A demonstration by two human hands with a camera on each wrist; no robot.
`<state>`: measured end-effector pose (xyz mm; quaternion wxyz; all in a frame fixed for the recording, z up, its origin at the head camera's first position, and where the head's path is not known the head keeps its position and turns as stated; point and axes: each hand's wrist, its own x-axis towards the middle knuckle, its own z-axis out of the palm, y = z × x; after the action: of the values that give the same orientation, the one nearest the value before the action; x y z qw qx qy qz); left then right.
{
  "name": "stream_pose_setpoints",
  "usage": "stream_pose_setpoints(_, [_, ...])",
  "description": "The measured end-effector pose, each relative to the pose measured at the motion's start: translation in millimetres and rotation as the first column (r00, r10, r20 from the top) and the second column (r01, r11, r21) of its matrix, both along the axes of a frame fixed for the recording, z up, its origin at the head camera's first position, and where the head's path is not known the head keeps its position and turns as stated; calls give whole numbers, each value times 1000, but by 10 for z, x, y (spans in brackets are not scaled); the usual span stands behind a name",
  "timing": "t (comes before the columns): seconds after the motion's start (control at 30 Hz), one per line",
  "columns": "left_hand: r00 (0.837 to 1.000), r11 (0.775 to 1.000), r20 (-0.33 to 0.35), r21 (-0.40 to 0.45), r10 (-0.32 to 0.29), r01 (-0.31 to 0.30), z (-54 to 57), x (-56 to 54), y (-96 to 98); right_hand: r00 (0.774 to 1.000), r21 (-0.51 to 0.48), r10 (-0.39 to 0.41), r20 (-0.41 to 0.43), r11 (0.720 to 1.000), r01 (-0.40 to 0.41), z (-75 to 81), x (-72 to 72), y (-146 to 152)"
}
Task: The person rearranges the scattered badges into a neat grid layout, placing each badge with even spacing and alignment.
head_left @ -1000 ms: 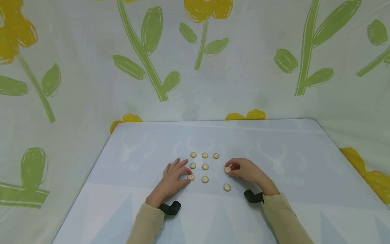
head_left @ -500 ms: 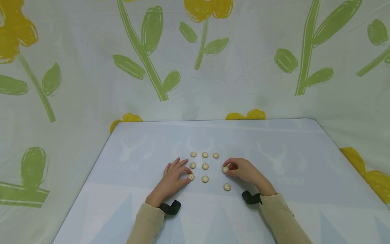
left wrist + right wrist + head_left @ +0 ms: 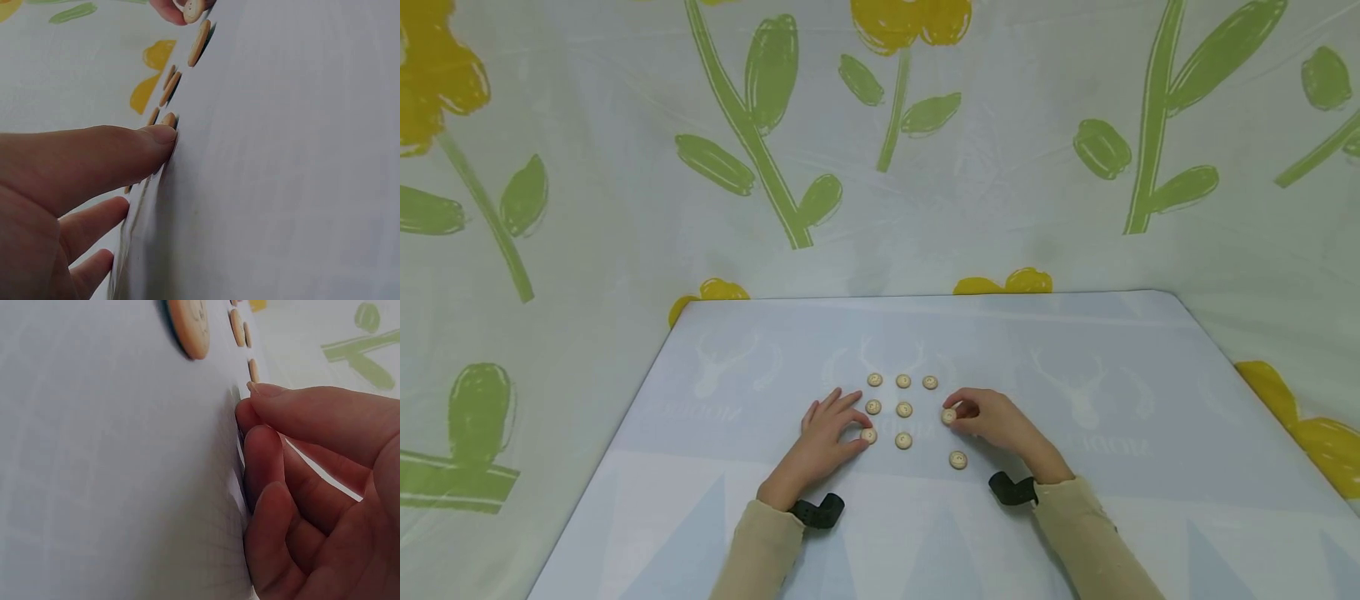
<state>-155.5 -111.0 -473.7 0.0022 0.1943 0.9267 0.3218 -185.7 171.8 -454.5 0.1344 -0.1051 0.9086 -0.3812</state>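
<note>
Small round wooden discs with dark marks, like buttons, lie in rows on the table. My left hand (image 3: 823, 440) has its thumb and index finger on either side of the front-left disc (image 3: 868, 436), pinching it at the table; its other fingers are spread. In the left wrist view the thumb (image 3: 125, 156) covers part of that disc (image 3: 167, 120). With thumb and index fingertip, my right hand (image 3: 1000, 421) pinches another disc (image 3: 948, 416), right of the middle row. In the right wrist view only a sliver of this disc (image 3: 252, 387) shows at the thumb tip, the other fingers curled.
Three discs form the back row, its middle one (image 3: 903, 381) between the others. Two more, including a disc (image 3: 904, 409), make the middle row. A disc (image 3: 903, 440) sits right of my left hand; a lone disc (image 3: 958, 460) lies nearer the front. A flowered curtain (image 3: 970, 208) surrounds the pale table (image 3: 700, 533).
My right hand has slid a little to the left with its disc, closer to the middle row. The left hand and the other discs have stayed in place.
</note>
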Motion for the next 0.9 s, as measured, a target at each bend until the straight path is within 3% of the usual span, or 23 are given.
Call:
stream_pose_setpoints(0.43, [1000, 1000, 0, 4, -4, 4, -15, 3, 7, 998, 17, -47, -30, 999, 48, -33, 8, -64])
stream_pose_setpoints(0.9, [1000, 1000, -4, -3, -1, 1, -12, -13, -10, 998, 99, -36, -57, 994, 42, 2, -24, -201])
